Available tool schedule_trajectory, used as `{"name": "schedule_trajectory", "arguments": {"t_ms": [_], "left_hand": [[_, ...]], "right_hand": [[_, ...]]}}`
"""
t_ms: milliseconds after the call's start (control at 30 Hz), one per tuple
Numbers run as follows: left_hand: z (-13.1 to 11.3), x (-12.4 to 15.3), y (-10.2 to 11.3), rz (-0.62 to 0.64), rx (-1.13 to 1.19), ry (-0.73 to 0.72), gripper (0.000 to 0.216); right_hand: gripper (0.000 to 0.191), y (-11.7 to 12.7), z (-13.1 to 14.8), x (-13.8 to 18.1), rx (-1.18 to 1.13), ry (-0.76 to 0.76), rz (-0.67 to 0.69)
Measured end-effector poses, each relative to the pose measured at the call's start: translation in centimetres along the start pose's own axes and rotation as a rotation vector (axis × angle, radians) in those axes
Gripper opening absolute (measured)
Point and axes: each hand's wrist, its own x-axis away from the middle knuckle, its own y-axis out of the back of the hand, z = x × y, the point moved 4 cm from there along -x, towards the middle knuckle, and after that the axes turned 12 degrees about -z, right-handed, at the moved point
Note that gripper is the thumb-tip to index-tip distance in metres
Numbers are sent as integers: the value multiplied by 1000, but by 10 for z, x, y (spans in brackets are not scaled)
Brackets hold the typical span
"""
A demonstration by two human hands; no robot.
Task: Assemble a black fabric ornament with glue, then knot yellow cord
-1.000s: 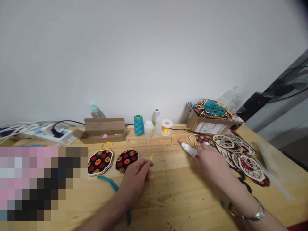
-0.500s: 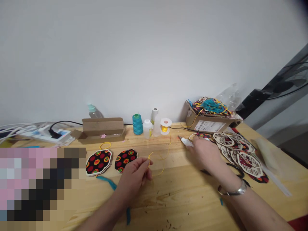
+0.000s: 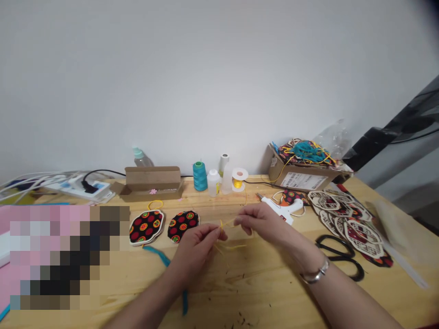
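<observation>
My left hand (image 3: 202,242) pinches a yellow cord (image 3: 231,223), which forms a small loop at the fingertips. My right hand (image 3: 259,223) is closed on the same cord a little to the right, and the cord spans the short gap between them. Loose yellow ends hang below. Just left of my left hand lies a black patterned fabric piece (image 3: 182,225). Farther left is a stack of similar pieces with pale edges (image 3: 146,227), with a yellow loop above and a teal ribbon (image 3: 159,255) below. Beyond my right hand rests a white glue gun (image 3: 284,208).
Black-handled scissors (image 3: 339,256) and pale cut-out frames (image 3: 360,235) lie at right. Along the back stand a teal thread cone (image 3: 200,177), clear bottles (image 3: 213,183), a yellow cord spool (image 3: 239,179), an open cardboard box (image 3: 152,183) and a filled carton (image 3: 302,178). A power strip (image 3: 92,188) is far left.
My right hand has left the glue gun and moved left, and it now grips the yellow cord beside my left hand. The glue gun lies on the table. The view has shifted slightly.
</observation>
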Motion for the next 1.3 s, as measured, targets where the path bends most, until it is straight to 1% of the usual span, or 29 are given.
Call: {"name": "schedule_trajectory", "arguments": {"t_ms": [67,133,233,333,400,467,500,567,600,633,667,700,767,867,933,1000,1133,1300], "left_hand": [[-2,-3,3,-40,7,-38,24],[-1,-6,5,-68,0,-34,23],[-1,-7,5,-60,-57,-26,27],[0,-6,5,-55,-122,-59,26],[1,-6,7,-95,-159,-107,22],[1,-8,10,-140,-183,-198,22],[1,-8,12,-184,-179,-243,21],[-3,-7,15,-253,-177,-382,18],[-4,-7,16,-267,-160,-421,16],[-5,-6,15,-250,-128,-424,15],[-6,-5,13,-213,-76,-388,14],[-5,-3,10,-141,5,-305,15],[0,1,-1,37,195,-72,18],[4,9,-14,195,511,180,20],[5,11,-19,257,676,298,18],[7,11,-21,270,744,378,14],[10,9,-18,217,720,470,15],[10,8,-18,244,749,486,16]], "right_hand": [[24,8,-1,-2,-197,-67,-17],[25,13,-3,-4,-388,-83,-38],[26,17,-6,-7,-576,-94,-55],[24,19,-7,-9,-657,-80,-76],[23,22,-5,-9,-695,-56,-85],[22,23,-2,-7,-705,-51,-84],[22,23,0,-6,-694,-60,-71],[21,20,4,-1,-659,-79,-11],[21,17,6,2,-647,-82,37],[21,13,9,5,-645,-81,88],[21,9,11,8,-655,-79,137],[21,5,13,11,-670,-78,179],[21,-3,14,14,-691,-87,220],[23,-11,11,12,-680,-106,188],[23,-11,7,8,-672,-111,126],[22,-9,3,2,-674,-117,59],[23,-3,-5,-6,-669,-144,-37],[25,0,-12,-9,-646,-168,-87]]}}
